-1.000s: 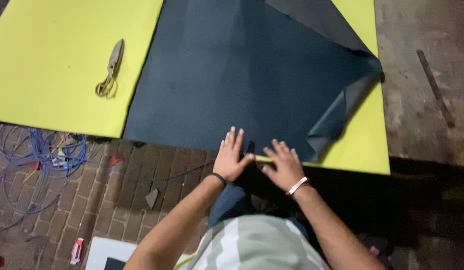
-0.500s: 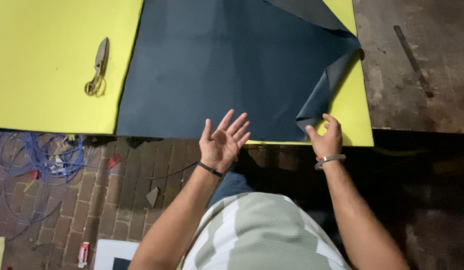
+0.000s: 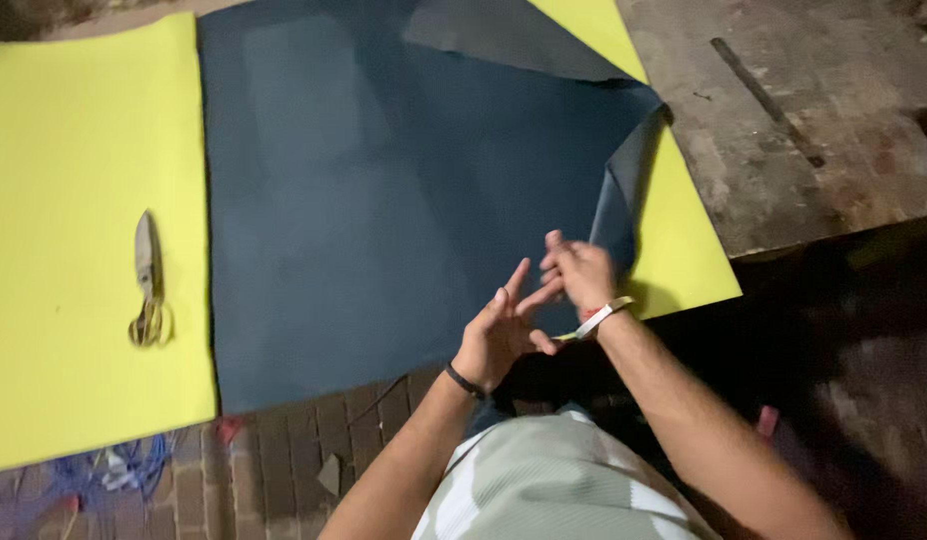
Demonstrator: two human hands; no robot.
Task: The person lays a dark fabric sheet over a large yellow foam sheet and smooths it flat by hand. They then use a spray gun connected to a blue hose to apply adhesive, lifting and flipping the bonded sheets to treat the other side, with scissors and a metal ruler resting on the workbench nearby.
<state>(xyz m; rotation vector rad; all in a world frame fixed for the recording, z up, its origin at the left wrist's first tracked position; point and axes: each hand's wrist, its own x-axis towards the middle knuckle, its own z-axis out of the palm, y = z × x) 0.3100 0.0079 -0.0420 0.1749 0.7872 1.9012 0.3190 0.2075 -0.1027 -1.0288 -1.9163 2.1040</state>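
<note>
A large dark blue-grey sheet (image 3: 364,200) lies flat over a yellow sheet (image 3: 74,200). Its right edge is folded back and stands up in a curl (image 3: 616,205). My left hand (image 3: 499,335) hovers over the near edge of the dark sheet, with its fingers spread and nothing in it. My right hand (image 3: 581,275) sits just right of it, beside the curled edge, and its fingers touch the left hand's fingertips. Whether it pinches the sheet is unclear. Scissors (image 3: 149,285) lie on the yellow sheet at the left.
The sheets rest on a worn wooden board (image 3: 814,130) with a thin dark strip (image 3: 764,95) on it. Below is a brick floor (image 3: 284,460) with tangled blue wires (image 3: 114,470) at the lower left.
My right hand has left the sheet's near right corner and moved left to meet my left hand. The view has shifted, so the sheets sit further right and lower.
</note>
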